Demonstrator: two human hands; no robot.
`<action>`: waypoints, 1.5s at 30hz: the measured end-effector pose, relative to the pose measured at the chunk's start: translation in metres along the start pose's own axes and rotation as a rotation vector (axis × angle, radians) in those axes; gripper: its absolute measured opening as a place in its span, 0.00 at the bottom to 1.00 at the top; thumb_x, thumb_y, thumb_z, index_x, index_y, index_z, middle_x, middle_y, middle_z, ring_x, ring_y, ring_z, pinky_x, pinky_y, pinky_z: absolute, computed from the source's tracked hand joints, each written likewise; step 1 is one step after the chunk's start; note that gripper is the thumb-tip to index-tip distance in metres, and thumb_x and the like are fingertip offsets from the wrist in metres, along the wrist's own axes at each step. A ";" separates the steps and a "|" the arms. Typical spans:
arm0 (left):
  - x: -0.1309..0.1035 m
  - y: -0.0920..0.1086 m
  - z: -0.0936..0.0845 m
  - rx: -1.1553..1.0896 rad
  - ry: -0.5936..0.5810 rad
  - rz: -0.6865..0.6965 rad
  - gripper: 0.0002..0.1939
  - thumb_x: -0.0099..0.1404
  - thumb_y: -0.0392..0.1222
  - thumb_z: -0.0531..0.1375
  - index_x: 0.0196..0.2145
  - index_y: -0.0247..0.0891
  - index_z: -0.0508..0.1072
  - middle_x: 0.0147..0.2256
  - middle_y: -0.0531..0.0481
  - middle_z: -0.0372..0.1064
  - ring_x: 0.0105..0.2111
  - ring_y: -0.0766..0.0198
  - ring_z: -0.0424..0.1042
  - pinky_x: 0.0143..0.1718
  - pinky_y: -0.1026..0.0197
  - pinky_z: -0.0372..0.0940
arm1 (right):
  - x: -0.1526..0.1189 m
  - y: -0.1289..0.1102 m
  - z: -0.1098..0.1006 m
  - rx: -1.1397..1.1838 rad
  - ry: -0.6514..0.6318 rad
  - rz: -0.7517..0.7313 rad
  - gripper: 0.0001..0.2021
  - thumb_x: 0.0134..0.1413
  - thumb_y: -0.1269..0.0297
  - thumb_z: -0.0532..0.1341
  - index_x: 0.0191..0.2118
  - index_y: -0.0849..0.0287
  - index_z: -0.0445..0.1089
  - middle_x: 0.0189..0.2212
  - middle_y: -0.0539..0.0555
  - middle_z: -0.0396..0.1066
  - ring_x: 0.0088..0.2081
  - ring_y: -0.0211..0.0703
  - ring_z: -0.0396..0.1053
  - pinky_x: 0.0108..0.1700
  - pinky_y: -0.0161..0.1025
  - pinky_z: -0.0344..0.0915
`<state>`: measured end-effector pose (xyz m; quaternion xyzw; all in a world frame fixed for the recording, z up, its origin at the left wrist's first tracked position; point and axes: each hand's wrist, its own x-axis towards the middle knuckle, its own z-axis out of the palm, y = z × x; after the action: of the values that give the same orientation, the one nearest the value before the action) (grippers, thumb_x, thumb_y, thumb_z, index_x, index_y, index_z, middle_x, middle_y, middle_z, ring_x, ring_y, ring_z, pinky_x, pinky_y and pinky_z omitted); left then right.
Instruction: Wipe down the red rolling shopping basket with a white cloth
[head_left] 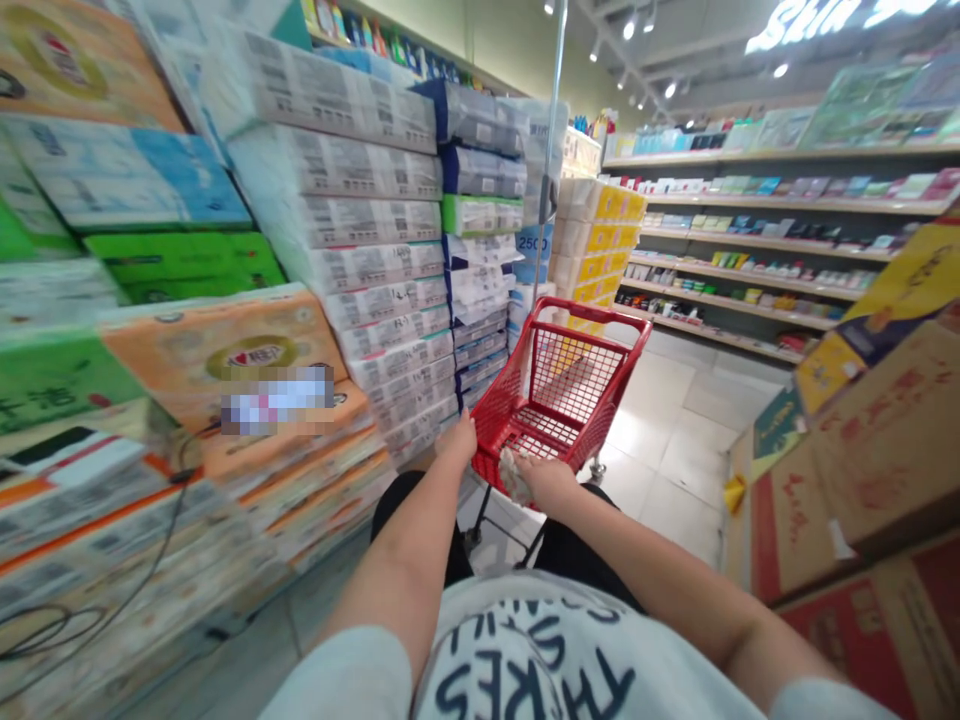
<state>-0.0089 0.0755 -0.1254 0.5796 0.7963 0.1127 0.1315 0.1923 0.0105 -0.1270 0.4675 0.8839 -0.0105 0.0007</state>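
Note:
A red shopping cart (577, 395) with grid walls stands right in front of my body. Its basket looks bare inside from here. My left hand (459, 440) is closed at the cart's near left corner, with most of its fingers hidden from view. Near the middle of the cart's close side is my right hand (549, 482), closed around a crumpled whitish cloth or wipe (516, 474). That cloth lies against the near edge of the cart; whether the fingers also grip the cart is hidden.
Stacked tissue packs (375, 220) line the left, with orange packs (277, 330) closer. A black cable (161, 545) hangs there. Cardboard boxes (870, 450) stand on the right. Ahead are a metal pole (556, 100), yellow-and-white packs (600, 230) and stocked shelves (750, 205) beyond the tiled floor (660, 400).

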 end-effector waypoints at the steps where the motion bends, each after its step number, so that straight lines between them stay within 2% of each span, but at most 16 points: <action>1: -0.001 0.000 0.000 0.000 0.031 -0.013 0.27 0.72 0.46 0.37 0.65 0.41 0.50 0.54 0.36 0.67 0.53 0.49 0.69 0.52 0.43 0.61 | -0.004 0.006 -0.001 -0.022 0.009 -0.018 0.27 0.59 0.65 0.53 0.64 0.56 0.54 0.53 0.61 0.67 0.50 0.50 0.68 0.51 0.44 0.60; 3: -0.006 0.001 0.005 0.016 0.139 0.017 0.28 0.72 0.46 0.37 0.66 0.36 0.49 0.61 0.35 0.57 0.60 0.48 0.59 0.58 0.43 0.55 | -0.006 0.015 -0.003 -0.062 0.033 -0.066 0.26 0.60 0.66 0.52 0.64 0.58 0.54 0.51 0.61 0.69 0.50 0.50 0.68 0.52 0.45 0.58; 6: -0.020 0.003 0.023 0.100 0.271 0.282 0.27 0.72 0.44 0.38 0.65 0.31 0.52 0.65 0.39 0.49 0.66 0.53 0.47 0.64 0.49 0.47 | 0.004 0.018 -0.009 -0.074 0.041 -0.048 0.27 0.58 0.65 0.53 0.64 0.57 0.54 0.50 0.59 0.70 0.50 0.50 0.67 0.52 0.45 0.57; 8: -0.030 0.005 0.034 0.162 0.260 0.471 0.26 0.71 0.41 0.39 0.63 0.30 0.55 0.64 0.40 0.53 0.66 0.55 0.46 0.64 0.52 0.47 | 0.014 0.015 -0.013 -0.071 0.050 -0.002 0.27 0.57 0.65 0.55 0.63 0.57 0.55 0.50 0.59 0.70 0.51 0.50 0.67 0.53 0.45 0.56; 10: -0.036 0.006 0.041 0.194 0.204 0.543 0.26 0.70 0.37 0.41 0.63 0.31 0.56 0.64 0.41 0.52 0.66 0.55 0.45 0.64 0.52 0.48 | 0.024 0.010 -0.015 -0.072 0.061 0.061 0.25 0.57 0.65 0.55 0.61 0.60 0.59 0.50 0.61 0.70 0.51 0.52 0.66 0.53 0.46 0.56; 13: -0.038 0.012 0.041 0.222 0.113 0.553 0.28 0.66 0.32 0.44 0.64 0.30 0.53 0.65 0.41 0.49 0.66 0.54 0.44 0.64 0.52 0.48 | 0.031 0.000 -0.013 -0.083 0.070 0.132 0.20 0.61 0.68 0.49 0.57 0.64 0.63 0.48 0.67 0.69 0.50 0.54 0.66 0.52 0.49 0.57; 16: -0.038 0.019 0.037 0.251 0.076 0.547 0.29 0.65 0.31 0.45 0.64 0.29 0.54 0.66 0.39 0.47 0.66 0.52 0.43 0.64 0.51 0.47 | 0.031 -0.001 -0.011 -0.086 0.071 0.106 0.20 0.62 0.70 0.47 0.57 0.64 0.63 0.50 0.67 0.68 0.52 0.53 0.65 0.54 0.50 0.55; 19: -0.042 0.022 0.038 0.277 0.136 0.526 0.29 0.65 0.31 0.45 0.64 0.26 0.53 0.66 0.36 0.45 0.67 0.50 0.42 0.64 0.50 0.46 | 0.030 0.018 -0.018 -0.067 0.034 0.037 0.22 0.58 0.65 0.55 0.59 0.61 0.61 0.52 0.63 0.68 0.53 0.50 0.65 0.53 0.43 0.57; 22: -0.047 0.022 0.041 0.287 0.144 0.532 0.30 0.64 0.30 0.44 0.64 0.26 0.53 0.66 0.36 0.44 0.67 0.49 0.41 0.64 0.49 0.45 | 0.035 0.040 -0.029 -0.048 -0.040 0.015 0.19 0.54 0.63 0.59 0.52 0.56 0.69 0.44 0.57 0.73 0.45 0.47 0.70 0.47 0.39 0.62; 24: -0.048 0.024 0.041 0.278 0.120 0.544 0.30 0.64 0.30 0.44 0.64 0.26 0.52 0.66 0.37 0.43 0.67 0.49 0.40 0.65 0.50 0.44 | 0.038 0.041 -0.030 -0.048 -0.057 0.041 0.15 0.55 0.62 0.58 0.49 0.56 0.71 0.41 0.58 0.75 0.42 0.48 0.72 0.45 0.40 0.63; 28: -0.045 0.027 0.036 0.247 0.107 0.530 0.30 0.64 0.32 0.45 0.64 0.30 0.53 0.66 0.38 0.45 0.67 0.51 0.42 0.64 0.49 0.45 | 0.033 0.016 -0.013 -0.060 0.046 0.095 0.23 0.61 0.64 0.52 0.61 0.60 0.58 0.54 0.65 0.65 0.52 0.53 0.65 0.52 0.48 0.60; 31: -0.041 0.026 0.031 0.258 0.088 0.525 0.30 0.64 0.33 0.46 0.64 0.33 0.53 0.66 0.40 0.47 0.66 0.52 0.45 0.64 0.50 0.44 | 0.026 0.007 -0.002 -0.065 0.158 0.037 0.26 0.61 0.67 0.52 0.65 0.61 0.53 0.62 0.66 0.56 0.59 0.53 0.57 0.59 0.52 0.52; 36: -0.042 0.026 0.029 0.271 0.067 0.534 0.31 0.64 0.31 0.45 0.65 0.31 0.52 0.66 0.40 0.45 0.66 0.52 0.45 0.64 0.51 0.43 | 0.036 0.028 -0.015 -0.002 0.070 0.096 0.20 0.59 0.64 0.56 0.57 0.56 0.64 0.46 0.60 0.72 0.45 0.49 0.71 0.47 0.43 0.64; 39: -0.045 0.025 0.033 0.271 0.094 0.533 0.32 0.64 0.31 0.45 0.66 0.34 0.49 0.67 0.43 0.43 0.67 0.53 0.43 0.64 0.50 0.43 | 0.036 0.031 -0.006 -0.017 0.148 0.136 0.22 0.61 0.67 0.52 0.61 0.61 0.60 0.55 0.64 0.65 0.51 0.51 0.67 0.51 0.46 0.62; 42: -0.049 0.019 0.040 0.254 0.124 0.557 0.30 0.68 0.39 0.44 0.67 0.36 0.47 0.68 0.45 0.39 0.67 0.53 0.38 0.65 0.47 0.41 | 0.023 0.029 0.022 -0.076 0.307 -0.066 0.21 0.62 0.67 0.53 0.60 0.59 0.62 0.64 0.61 0.53 0.62 0.55 0.53 0.61 0.53 0.50; 45: -0.051 0.010 0.048 0.230 0.169 0.569 0.31 0.70 0.49 0.44 0.67 0.39 0.44 0.68 0.47 0.37 0.68 0.54 0.34 0.66 0.45 0.38 | 0.013 0.036 0.040 -0.103 0.287 -0.289 0.16 0.64 0.67 0.52 0.52 0.55 0.70 0.64 0.53 0.55 0.67 0.52 0.43 0.64 0.54 0.44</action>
<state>0.0311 0.0316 -0.1636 0.7786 0.6179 0.1021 -0.0383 0.2141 0.0402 -0.1682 0.3320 0.9322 0.1013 -0.1029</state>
